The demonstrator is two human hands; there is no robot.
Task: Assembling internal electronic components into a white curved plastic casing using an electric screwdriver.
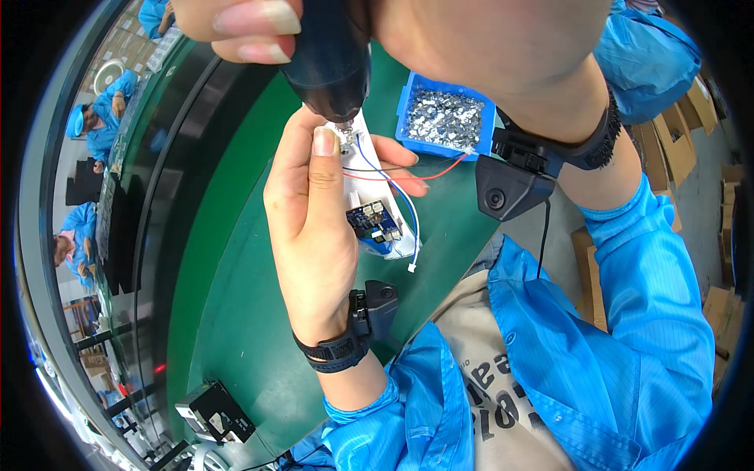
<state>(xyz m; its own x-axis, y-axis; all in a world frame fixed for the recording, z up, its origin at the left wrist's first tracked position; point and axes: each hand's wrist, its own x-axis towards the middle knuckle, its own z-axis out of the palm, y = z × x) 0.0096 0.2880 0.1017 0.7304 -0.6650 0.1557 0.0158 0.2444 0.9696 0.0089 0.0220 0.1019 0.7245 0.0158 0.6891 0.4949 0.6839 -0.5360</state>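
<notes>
My left hand [318,196] is closed around a white plastic housing [357,145], its thumb along the near side and fingertips showing past the far edge. Inside the housing sits a small blue circuit board [373,220], with thin red, black, blue and white wires running off it to small white plugs. Above, my right hand [471,35] grips a black electric screwdriver [328,67] that points down. Its tip meets the upper end of the housing beside my left thumb. The tool's upper part is cut off by the frame.
A blue bin [407,118] full of small metal parts stands on the green work surface [251,306], right of the housing. A black box [216,412] sits at lower left. Cardboard boxes [667,149] stand on the floor at right. Several people in blue work beyond the dark rail at left.
</notes>
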